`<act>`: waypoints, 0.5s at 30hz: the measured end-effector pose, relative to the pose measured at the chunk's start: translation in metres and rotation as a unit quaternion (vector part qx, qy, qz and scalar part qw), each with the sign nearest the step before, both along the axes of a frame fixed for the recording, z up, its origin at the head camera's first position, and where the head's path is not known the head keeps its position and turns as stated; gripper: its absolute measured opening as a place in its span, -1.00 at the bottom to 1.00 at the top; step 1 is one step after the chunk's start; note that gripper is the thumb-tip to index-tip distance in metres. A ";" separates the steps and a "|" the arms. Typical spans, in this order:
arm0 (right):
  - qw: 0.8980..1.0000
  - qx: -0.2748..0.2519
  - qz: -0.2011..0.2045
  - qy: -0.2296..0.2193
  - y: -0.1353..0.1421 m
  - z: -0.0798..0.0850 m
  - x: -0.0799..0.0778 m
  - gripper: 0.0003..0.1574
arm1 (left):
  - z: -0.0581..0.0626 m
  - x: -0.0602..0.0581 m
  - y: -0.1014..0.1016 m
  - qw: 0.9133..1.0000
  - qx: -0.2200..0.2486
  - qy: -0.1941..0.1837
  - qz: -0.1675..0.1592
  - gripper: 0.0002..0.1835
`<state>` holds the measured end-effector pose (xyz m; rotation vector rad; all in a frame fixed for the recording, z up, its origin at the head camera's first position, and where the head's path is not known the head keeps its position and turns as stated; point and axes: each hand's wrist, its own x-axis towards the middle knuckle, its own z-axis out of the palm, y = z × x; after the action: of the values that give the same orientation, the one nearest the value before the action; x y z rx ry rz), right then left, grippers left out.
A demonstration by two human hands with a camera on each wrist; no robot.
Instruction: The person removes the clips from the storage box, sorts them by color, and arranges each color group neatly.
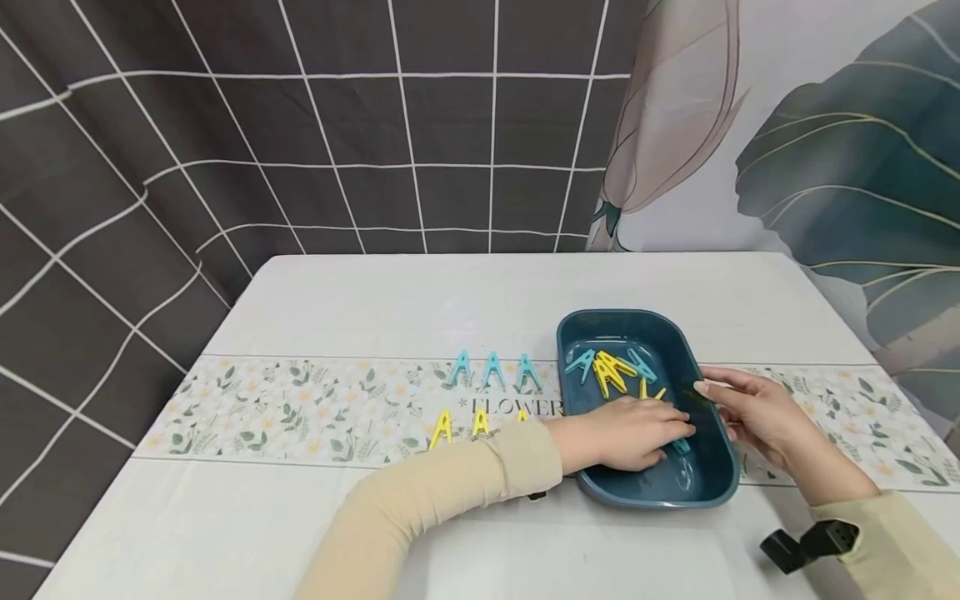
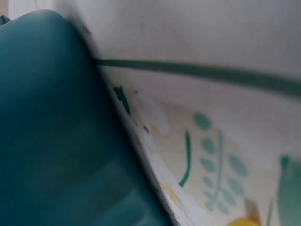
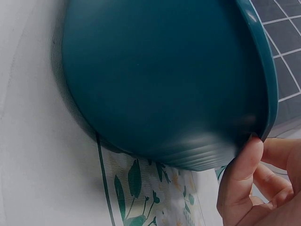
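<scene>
A dark blue plastic basin (image 1: 626, 500) stands on the table with several yellow clothespins (image 1: 611, 371) and light blue clothespins (image 1: 642, 367) inside. My left hand (image 1: 633, 433) reaches in over its left rim, back upward. A light blue clothespin (image 1: 681, 445) shows beside its fingers; whether they grip anything is hidden. The left wrist view has only the basin's outer wall (image 2: 66, 127) and the tablecloth. My right hand (image 1: 761, 417) pinches the basin's right rim, its thumb (image 3: 248, 157) against the wall in the right wrist view.
Left of the basin, three light blue clothespins (image 1: 492, 369) stand in a row. Nearer me is a row of yellow clothespins (image 1: 480, 422), partly behind my left sleeve (image 1: 450, 475). A floral band (image 1: 285, 408) crosses the white tablecloth (image 1: 390, 300). A dark grid curtain (image 1: 450, 125) hangs behind.
</scene>
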<state>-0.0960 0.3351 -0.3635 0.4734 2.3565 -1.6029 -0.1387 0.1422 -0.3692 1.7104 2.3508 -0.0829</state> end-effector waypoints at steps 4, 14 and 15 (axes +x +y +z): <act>1.000 -0.002 -0.001 0.001 0.001 0.000 -0.001 -0.17 | -0.002 0.002 0.001 1.000 -0.010 0.012 0.007 -0.44; 1.000 -0.016 -0.010 -0.002 0.002 0.000 -0.001 -0.47 | -0.003 0.002 0.001 1.000 0.001 0.021 -0.003 -0.54; 1.000 -0.016 -0.011 -0.002 0.002 0.000 -0.001 -0.48 | -0.003 0.002 0.002 1.000 0.005 0.023 -0.006 -0.56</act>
<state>-0.0966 0.3367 -0.3632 0.4968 2.3256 -1.6454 -0.1371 0.1438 -0.3718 1.7465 2.3785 -0.1136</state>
